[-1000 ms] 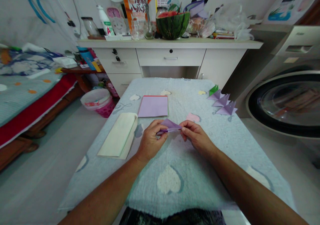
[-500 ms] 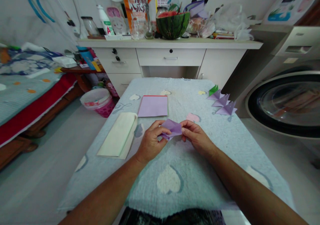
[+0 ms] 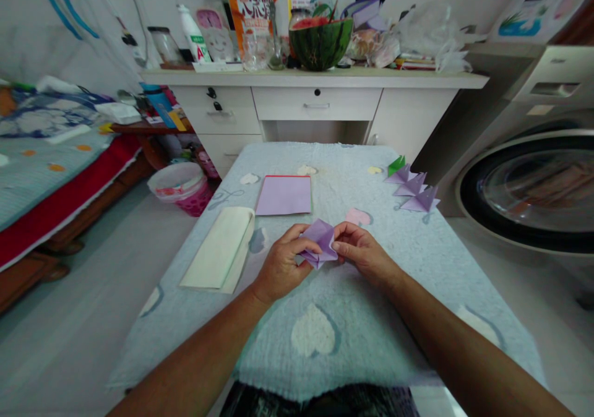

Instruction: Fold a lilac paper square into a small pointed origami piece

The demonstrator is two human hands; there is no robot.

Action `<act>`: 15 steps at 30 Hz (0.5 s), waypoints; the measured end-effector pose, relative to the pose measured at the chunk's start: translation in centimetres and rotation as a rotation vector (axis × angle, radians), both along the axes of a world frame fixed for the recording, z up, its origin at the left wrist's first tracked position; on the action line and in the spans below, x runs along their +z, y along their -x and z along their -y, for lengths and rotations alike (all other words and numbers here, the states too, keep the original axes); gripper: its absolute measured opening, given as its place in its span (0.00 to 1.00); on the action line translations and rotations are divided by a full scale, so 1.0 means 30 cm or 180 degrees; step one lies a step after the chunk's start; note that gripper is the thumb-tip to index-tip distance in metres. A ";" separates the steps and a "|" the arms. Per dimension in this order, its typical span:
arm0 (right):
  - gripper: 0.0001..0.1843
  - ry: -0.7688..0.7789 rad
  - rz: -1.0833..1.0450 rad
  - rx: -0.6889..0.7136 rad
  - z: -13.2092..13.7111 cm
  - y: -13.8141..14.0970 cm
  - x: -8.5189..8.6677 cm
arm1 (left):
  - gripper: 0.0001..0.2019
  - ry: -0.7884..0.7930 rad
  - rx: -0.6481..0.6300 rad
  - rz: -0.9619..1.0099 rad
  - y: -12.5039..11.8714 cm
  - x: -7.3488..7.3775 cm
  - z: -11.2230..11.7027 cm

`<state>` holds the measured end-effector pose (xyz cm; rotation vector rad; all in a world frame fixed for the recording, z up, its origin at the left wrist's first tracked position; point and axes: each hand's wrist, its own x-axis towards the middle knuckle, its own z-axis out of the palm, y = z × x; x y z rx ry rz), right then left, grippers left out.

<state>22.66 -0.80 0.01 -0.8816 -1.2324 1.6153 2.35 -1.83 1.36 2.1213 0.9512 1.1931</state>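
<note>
A partly folded piece of purple origami paper (image 3: pixel 320 237) is held over the middle of the cloth-covered table. My left hand (image 3: pixel 284 259) is closed on its left side, fingers over the top and thumb below. On the right edge, my right hand (image 3: pixel 364 250) pinches the paper between thumb and fingers. Beyond the hands lies a stack of square paper (image 3: pixel 284 195), purple on top with a red edge showing. Left of my left hand rests a folded pale cream sheet (image 3: pixel 218 250). Folded purple paper pieces (image 3: pixel 411 187) and a green one (image 3: pixel 396 165) stand at the table's far right.
The table (image 3: pixel 315 355) wears a light blue cloth with heart shapes. Behind it is a white cabinet (image 3: pixel 320 104) bearing a cut watermelon (image 3: pixel 320 42), jars and bags. A washing machine (image 3: pixel 533 176) stands right; a bed (image 3: pixel 60 176) and pink bin (image 3: pixel 183 188) are left.
The folds of the purple paper have spread, and its lower point now shows more between the hands. Both hands keep hold of it in nearly the same place.
</note>
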 end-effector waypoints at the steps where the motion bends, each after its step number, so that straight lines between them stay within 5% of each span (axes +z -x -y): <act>1: 0.15 0.0014 -0.0017 0.0022 0.001 0.000 0.000 | 0.12 0.0016 -0.0017 -0.0019 0.000 0.001 0.000; 9: 0.16 -0.0161 -0.0062 0.0196 0.006 0.001 -0.001 | 0.11 0.0169 -0.0168 -0.0111 0.004 -0.008 -0.002; 15: 0.11 -0.0793 0.0272 0.0044 0.004 0.000 0.009 | 0.10 0.0198 -0.0188 0.0006 0.001 -0.002 -0.003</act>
